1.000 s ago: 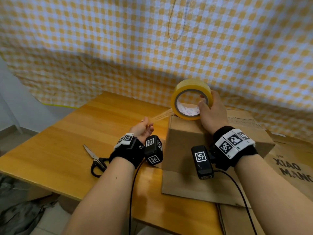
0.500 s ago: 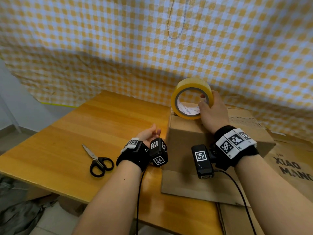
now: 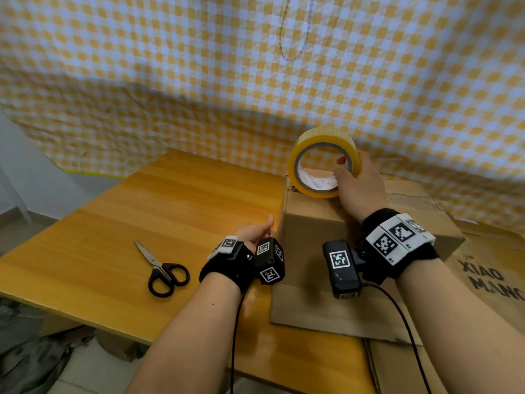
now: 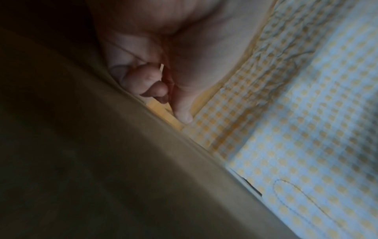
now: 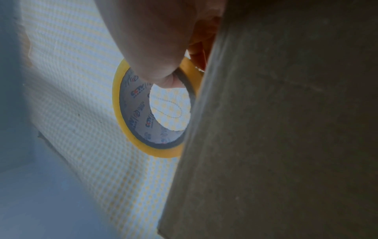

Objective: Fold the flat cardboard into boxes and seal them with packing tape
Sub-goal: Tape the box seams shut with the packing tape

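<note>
A folded brown cardboard box point(image 3: 312, 231) stands on the wooden table point(image 3: 170, 200). A yellow roll of packing tape point(image 3: 324, 135) stands on edge on the box's top, near its left rim. My right hand point(image 3: 345, 169) grips the roll, thumb on the near face and a fingertip inside the core; the right wrist view shows the roll point(image 5: 122, 126) beside the box wall point(image 5: 286, 129). My left hand point(image 3: 257, 230) lies against the box's left side. In the left wrist view one finger is straight, the others are loosely curled against the cardboard point(image 4: 102, 161), and nothing shows in the left hand point(image 4: 163, 90).
Black-handled scissors point(image 3: 164, 268) lie on the table left of my left wrist. Printed flat cardboard point(image 3: 488, 274) lies at the right, and a flat flap point(image 3: 326, 314) sticks out under the box toward me. A yellow checked cloth point(image 3: 255, 81) hangs close behind the table.
A second ago my left hand pinched a tape strip stretched out from the roll. It has since moved down and right to the box's left side. The roll has stayed on the box top.
</note>
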